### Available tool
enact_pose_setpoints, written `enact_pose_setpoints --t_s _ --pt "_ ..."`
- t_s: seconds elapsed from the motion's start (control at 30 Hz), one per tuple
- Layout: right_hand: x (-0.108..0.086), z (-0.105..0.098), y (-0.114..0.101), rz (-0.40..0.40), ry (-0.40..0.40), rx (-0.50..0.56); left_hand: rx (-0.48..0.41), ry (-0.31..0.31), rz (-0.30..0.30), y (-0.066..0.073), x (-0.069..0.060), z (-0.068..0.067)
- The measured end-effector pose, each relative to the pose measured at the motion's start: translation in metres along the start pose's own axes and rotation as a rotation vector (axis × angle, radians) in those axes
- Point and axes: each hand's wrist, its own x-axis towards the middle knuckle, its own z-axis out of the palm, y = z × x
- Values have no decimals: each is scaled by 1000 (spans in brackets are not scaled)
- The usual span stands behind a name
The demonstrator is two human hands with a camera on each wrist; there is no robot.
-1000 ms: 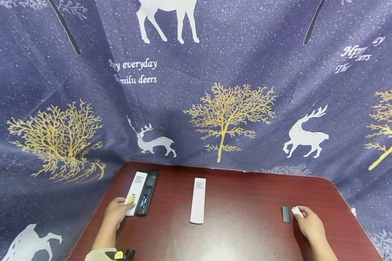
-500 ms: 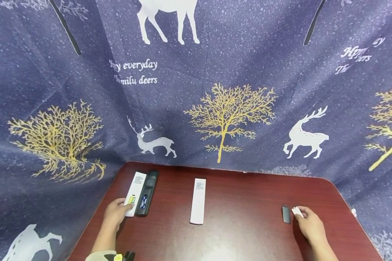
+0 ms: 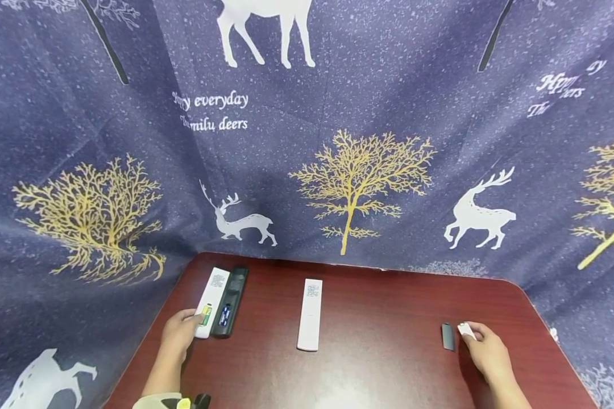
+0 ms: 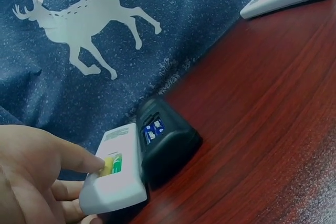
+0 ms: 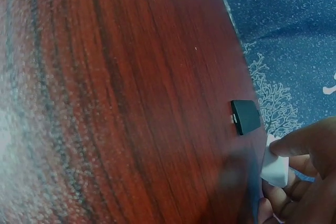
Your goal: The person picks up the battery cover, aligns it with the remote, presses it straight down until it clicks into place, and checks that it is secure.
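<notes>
At the left of the table, my left hand (image 3: 178, 330) grips the lower end of a white remote control (image 4: 116, 188). Its back faces up with the battery slot uncovered, and yellow-green batteries (image 4: 116, 163) lie inside. The thumb touches the yellow one; other fingers are partly hidden behind the remote. Right alongside lies a black remote control (image 3: 233, 293), its slot also uncovered, with blue batteries (image 4: 154, 131) in it. Far to the right, my right hand (image 3: 487, 351) pinches a small white battery cover (image 5: 275, 167) between thumb and fingers, close beside a black battery cover (image 5: 245, 116) on the table.
Another white remote control (image 3: 310, 315) lies back-up near the middle of the reddish-brown table (image 3: 384, 318), its slot covered. A dark blue cloth (image 3: 266, 170) printed with deer and trees hangs along the back and both sides.
My left thumb has drawn back slightly, so more of the yellow-green batteries shows. The right hand keeps its hold on the white cover in nearly the same spot.
</notes>
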Motion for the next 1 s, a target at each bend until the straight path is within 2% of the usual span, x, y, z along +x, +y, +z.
enact_pose_setpoints --t_s 0.23,0.57,0.83,1.0 --pt "-2 1 -5 6 22 9 -11 -42 -30 0 0 -3" --pt "-2 0 -13 -5 52 29 -22 -20 -17 1 -3 -6" --pt "-5 1 -18 18 48 81 -131 -52 -26 1 -3 -9" --pt "-5 1 -22 7 69 78 -153 -21 -8 4 -4 -8"
